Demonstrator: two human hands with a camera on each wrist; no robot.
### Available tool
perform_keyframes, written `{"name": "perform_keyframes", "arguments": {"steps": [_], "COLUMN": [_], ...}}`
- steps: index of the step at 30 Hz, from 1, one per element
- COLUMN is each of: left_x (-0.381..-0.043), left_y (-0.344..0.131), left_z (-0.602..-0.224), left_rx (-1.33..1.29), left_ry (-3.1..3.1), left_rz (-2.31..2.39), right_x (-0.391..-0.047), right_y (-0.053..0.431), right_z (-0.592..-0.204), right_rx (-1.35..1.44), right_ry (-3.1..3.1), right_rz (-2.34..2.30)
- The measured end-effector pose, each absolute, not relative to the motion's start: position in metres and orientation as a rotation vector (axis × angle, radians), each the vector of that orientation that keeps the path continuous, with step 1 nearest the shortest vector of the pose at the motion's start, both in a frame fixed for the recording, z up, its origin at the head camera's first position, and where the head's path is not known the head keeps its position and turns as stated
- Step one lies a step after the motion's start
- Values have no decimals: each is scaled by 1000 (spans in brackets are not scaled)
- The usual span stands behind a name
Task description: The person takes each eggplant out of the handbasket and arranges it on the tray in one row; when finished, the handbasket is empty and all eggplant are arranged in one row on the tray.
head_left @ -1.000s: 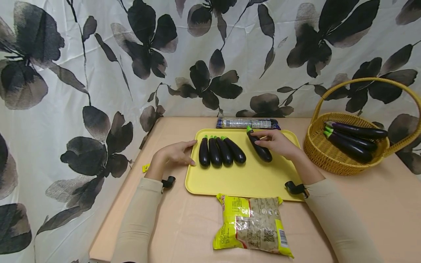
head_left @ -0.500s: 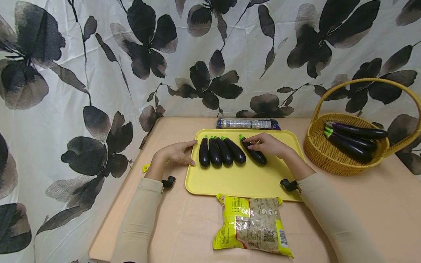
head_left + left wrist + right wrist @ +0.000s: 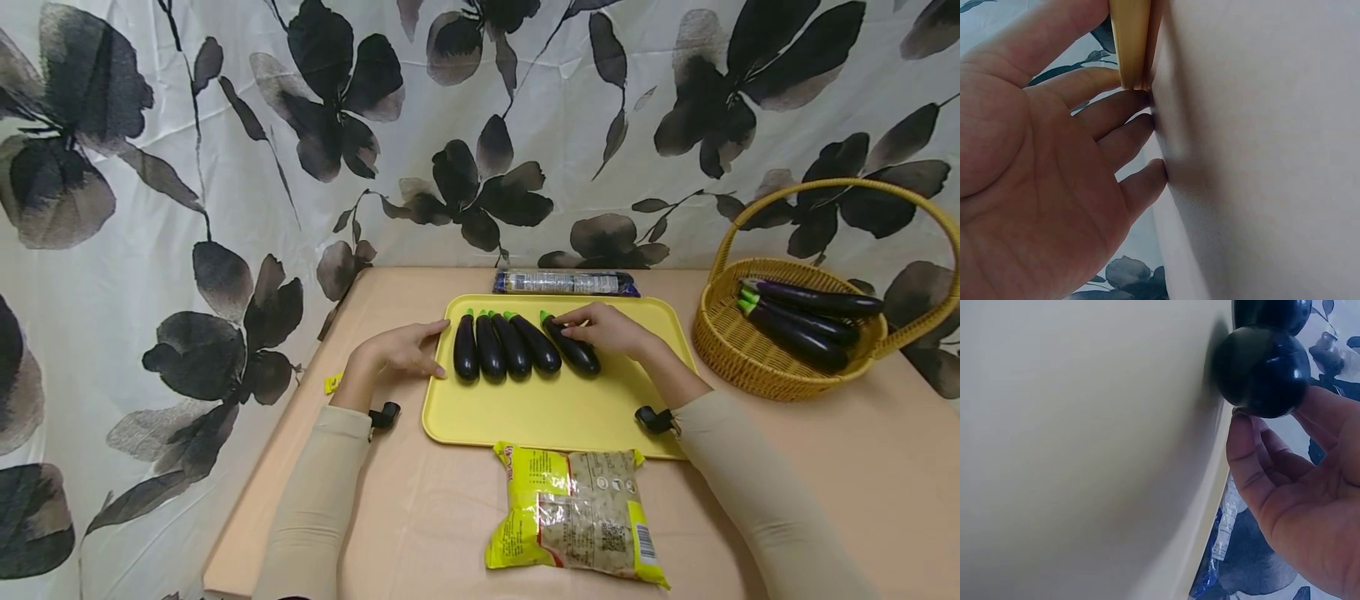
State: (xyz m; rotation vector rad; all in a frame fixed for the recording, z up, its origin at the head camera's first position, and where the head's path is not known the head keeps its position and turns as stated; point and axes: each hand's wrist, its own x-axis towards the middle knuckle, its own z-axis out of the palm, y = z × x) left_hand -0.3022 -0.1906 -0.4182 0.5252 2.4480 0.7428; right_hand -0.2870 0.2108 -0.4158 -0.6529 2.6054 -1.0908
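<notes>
On the yellow tray (image 3: pixel 517 417), several dark purple eggplants (image 3: pixel 491 350) with green stems lie side by side at the left. My right hand (image 3: pixel 603 329) pinches the rightmost eggplant (image 3: pixel 576 354) near its stem end, thumb on one side and fingers on the other. In the right wrist view this eggplant (image 3: pixel 1263 372) shows its rounded end, close against another eggplant (image 3: pixel 1272 312). My left hand (image 3: pixel 401 350) rests at the tray's left edge, thumb and fingers spread along it. Its lower fingertips reach down to the tabletop in the left wrist view.
A wicker basket (image 3: pixel 765 375) with a tall handle holds several eggplants at the right. Behind the tray lies a dark blue package (image 3: pixel 566 282); in front, a yellow and clear bag (image 3: pixel 577 517). A small yellow item (image 3: pixel 332 383) sits left of my wrist.
My right hand has moved the rightmost eggplant leftward across the tray, up close to the row. My left hand has stayed at the tray's edge.
</notes>
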Motion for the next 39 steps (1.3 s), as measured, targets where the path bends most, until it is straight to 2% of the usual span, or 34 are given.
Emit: {"name": "perform_keyframes", "arguments": {"steps": [26, 39], "left_x": [-303, -299], "left_y": [-193, -192], "left_z": [-419, -417], "left_rx": [533, 529], "left_ry": [2456, 2457], "left_rz": [742, 729], "right_x": [-286, -261], "right_y": [200, 215], "right_z": [-415, -381], "right_rx": [-627, -719], "right_ry": [2626, 2815], "right_rz": [-1123, -1061]}}
